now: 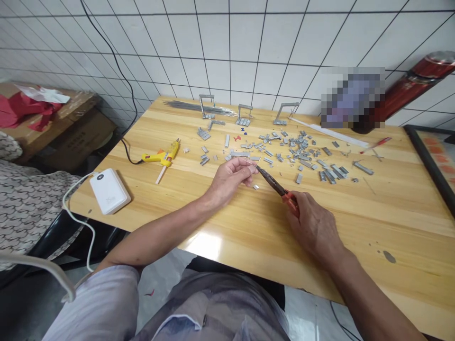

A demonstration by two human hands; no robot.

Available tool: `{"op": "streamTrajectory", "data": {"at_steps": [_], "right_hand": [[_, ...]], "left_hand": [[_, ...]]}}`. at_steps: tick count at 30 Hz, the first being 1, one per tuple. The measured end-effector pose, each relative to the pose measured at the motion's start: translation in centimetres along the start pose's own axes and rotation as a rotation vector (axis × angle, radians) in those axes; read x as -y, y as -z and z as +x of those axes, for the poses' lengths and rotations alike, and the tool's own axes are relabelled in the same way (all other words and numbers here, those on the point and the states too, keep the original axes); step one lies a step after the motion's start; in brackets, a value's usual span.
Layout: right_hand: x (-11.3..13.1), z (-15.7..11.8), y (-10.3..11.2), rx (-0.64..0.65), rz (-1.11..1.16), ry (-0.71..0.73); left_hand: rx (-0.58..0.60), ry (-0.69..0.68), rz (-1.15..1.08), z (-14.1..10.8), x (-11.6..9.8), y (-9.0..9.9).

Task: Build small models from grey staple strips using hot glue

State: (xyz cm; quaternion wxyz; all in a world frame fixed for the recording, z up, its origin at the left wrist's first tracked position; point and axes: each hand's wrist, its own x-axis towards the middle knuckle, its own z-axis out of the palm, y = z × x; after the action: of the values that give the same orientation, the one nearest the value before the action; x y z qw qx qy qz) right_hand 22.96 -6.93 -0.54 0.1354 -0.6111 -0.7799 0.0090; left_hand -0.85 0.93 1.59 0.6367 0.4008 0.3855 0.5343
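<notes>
My right hand [316,225] is wrapped round the red handles of the pliers [272,180], whose dark jaws point up and left. At the tip of the jaws, my left hand [232,179] pinches a thin piece of wire, too small to make out fully. A small metal piece [256,187] lies on the wooden table [220,227] just below my left fingertips. Beyond my hands many grey staple strips [300,144] are scattered. Three small frames built of staples [282,113] stand near the wall, beside a bundle of thin metal rods [199,108].
A yellow glue gun [165,155] and a white power bank [110,191] with a cable lie at the left. At the back right are a red flask [405,92], a blurred-out object [351,99] and a black-edged frame [432,173]. Cardboard boxes [71,128] stand far left.
</notes>
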Motion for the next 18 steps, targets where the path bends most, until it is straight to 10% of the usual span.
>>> {"op": "streamTrajectory", "data": {"at_steps": [18], "right_hand": [[-0.4, 0.6, 1.4, 0.22, 0.47, 0.052]], "left_hand": [[0.182, -0.142, 0.237, 1.3, -0.4, 1.6]]}}
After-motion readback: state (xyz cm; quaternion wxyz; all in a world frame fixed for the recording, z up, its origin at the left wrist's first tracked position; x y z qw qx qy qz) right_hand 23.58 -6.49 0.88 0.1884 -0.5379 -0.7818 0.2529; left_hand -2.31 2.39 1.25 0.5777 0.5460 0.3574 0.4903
